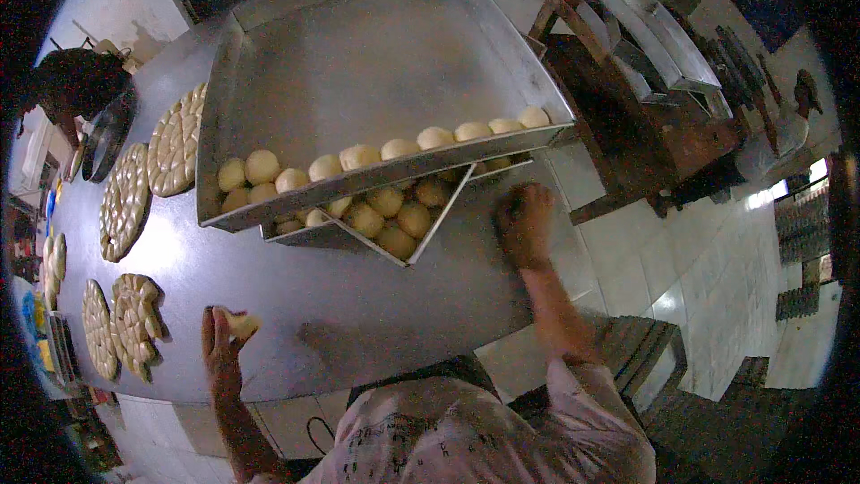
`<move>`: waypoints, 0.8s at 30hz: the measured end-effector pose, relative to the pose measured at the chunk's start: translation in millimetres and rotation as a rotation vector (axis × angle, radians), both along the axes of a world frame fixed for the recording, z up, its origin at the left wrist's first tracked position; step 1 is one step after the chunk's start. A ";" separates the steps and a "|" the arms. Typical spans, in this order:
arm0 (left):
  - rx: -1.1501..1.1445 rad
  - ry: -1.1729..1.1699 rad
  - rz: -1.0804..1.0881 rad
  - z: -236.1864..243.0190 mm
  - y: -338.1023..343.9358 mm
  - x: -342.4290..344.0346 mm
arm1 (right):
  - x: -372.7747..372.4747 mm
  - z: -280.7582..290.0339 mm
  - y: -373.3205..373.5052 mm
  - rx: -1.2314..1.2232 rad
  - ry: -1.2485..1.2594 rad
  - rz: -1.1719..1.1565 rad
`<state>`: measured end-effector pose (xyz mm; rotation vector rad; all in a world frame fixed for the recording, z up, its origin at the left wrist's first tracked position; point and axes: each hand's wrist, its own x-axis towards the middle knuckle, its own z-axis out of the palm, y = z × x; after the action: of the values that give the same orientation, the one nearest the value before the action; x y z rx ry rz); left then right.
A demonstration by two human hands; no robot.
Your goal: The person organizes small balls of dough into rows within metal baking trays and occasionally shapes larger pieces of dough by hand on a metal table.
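My left hand (220,351) is raised over the near left part of the metal table (376,332), with a pale piece of dough (240,324) between thumb and fingers. Farther right, my right hand (527,222) is low over the tabletop, palm down, its fingers curled under; whatever lies beneath them is hidden. Ahead stands a large metal tray (358,54) with a row of round dough balls (399,149) along its near side. More dough balls (386,203) fill another tray, set at an angle and partly covered by the large one.
Flat dough rounds divided into pieces (125,202) lie along the table's left side, two of them (136,327) near my left hand. Another person (76,90) leans in at the far left. On the right are a wooden stand (618,99) and metal trays (663,45).
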<state>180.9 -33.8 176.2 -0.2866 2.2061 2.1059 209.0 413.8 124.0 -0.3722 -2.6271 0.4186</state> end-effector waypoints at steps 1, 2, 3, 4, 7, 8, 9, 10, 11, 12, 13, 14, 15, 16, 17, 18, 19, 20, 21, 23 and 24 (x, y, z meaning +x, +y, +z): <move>-0.009 -0.010 0.008 4.3 18.3 -1.3 | -11.4 7.2 -8.7 -0.167 -0.047 -0.101; -0.013 -0.018 0.009 8.9 32.5 -5.6 | 6.3 -17.3 -8.9 -0.071 0.014 -0.008; -0.021 -0.016 0.011 12.7 39.4 -12.5 | 22.9 -42.5 -9.3 0.026 0.073 0.084; -0.079 0.010 0.063 10.6 31.0 -9.5 | 35.8 -25.9 -16.7 -0.082 -0.007 0.216; -0.113 0.026 0.020 -6.0 22.0 -9.2 | 32.0 -19.0 34.9 0.152 -0.043 0.137; -0.278 0.057 0.029 -11.5 34.8 -6.4 | 18.4 -18.3 42.9 0.316 -0.002 0.054; -0.399 0.059 -0.045 -10.3 42.7 -6.5 | 17.0 -21.3 35.8 0.265 -0.105 0.056; -0.518 0.068 -0.120 -8.2 53.7 -6.9 | 12.4 -15.4 22.4 0.217 -0.202 0.068; -0.364 0.049 -0.109 -0.9 53.7 -1.4 | 9.9 -8.7 6.5 0.161 -0.296 0.078; -0.222 0.044 -0.059 8.4 46.4 6.0 | 16.8 5.9 -16.8 0.039 -0.238 0.122; -0.054 0.045 -0.035 12.5 42.5 9.4 | 34.8 7.8 -12.0 -0.043 -0.242 0.089; 0.046 0.131 -0.065 15.8 34.9 7.6 | 54.0 12.0 -5.7 -0.122 -0.241 0.048; 0.050 0.083 -0.094 12.6 20.0 9.6 | 66.9 6.1 27.0 -0.180 -0.294 -0.054; 0.054 0.036 -0.128 8.2 -3.5 9.5 | 74.5 10.2 58.1 -0.532 -0.192 -0.026; 0.062 0.001 -0.166 4.5 -19.2 8.3 | 72.1 14.5 74.8 -0.880 -0.077 0.005; 0.147 -0.001 -0.066 8.3 -24.3 14.0 | 54.3 45.3 57.6 -1.095 0.059 0.026; 0.238 -0.016 0.032 4.9 -27.5 22.7 | 31.4 89.2 28.3 -1.306 0.185 0.036; 0.335 -0.034 0.113 4.1 -28.3 27.2 | 6.6 126.1 -2.9 -1.341 0.422 0.186; 0.302 -0.018 0.133 -3.6 -26.1 25.1 | -21.6 152.5 -27.7 -1.356 0.664 0.338; 0.228 0.015 0.172 -17.5 -17.0 21.3 | -73.5 162.9 -42.3 -0.200 0.588 0.096; 0.130 0.004 0.101 -11.2 -8.7 16.3 | -98.6 162.8 -39.6 0.201 0.578 -0.009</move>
<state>197.2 -42.4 165.0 -0.3920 2.0864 2.2910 110.4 374.3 286.7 -0.1630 -2.0758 0.2124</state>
